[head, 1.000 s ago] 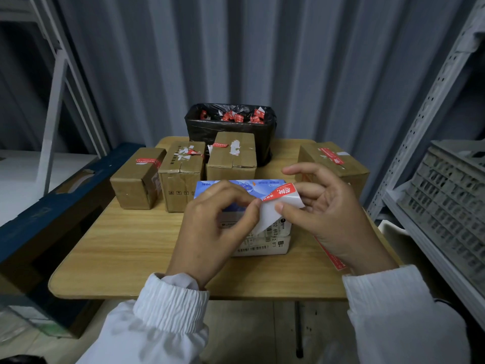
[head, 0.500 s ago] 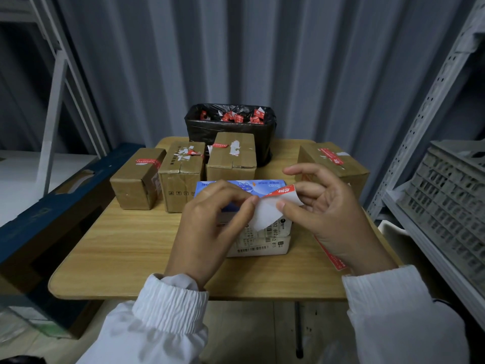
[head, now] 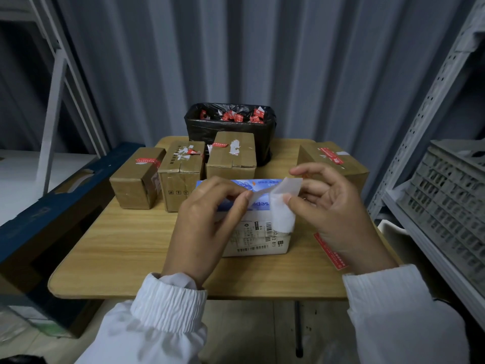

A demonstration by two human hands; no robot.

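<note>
Mid-frame, the right hand (head: 333, 214) pinches a white label (head: 283, 211). The left hand (head: 210, 219) pinches its other end above the box (head: 257, 240).

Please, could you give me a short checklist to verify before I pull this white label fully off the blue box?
1. Right hand pinches the white label: ok.
2. Left hand pinches at the label's other end, on the blue box: ok.
3. That end free of the box: cannot tell, the left fingers cover it.
4. Label in one piece: ok, no tear shows.
5. Box flat on the table: ok.
6. Black bin open for the scrap: ok, behind the brown boxes.
</note>
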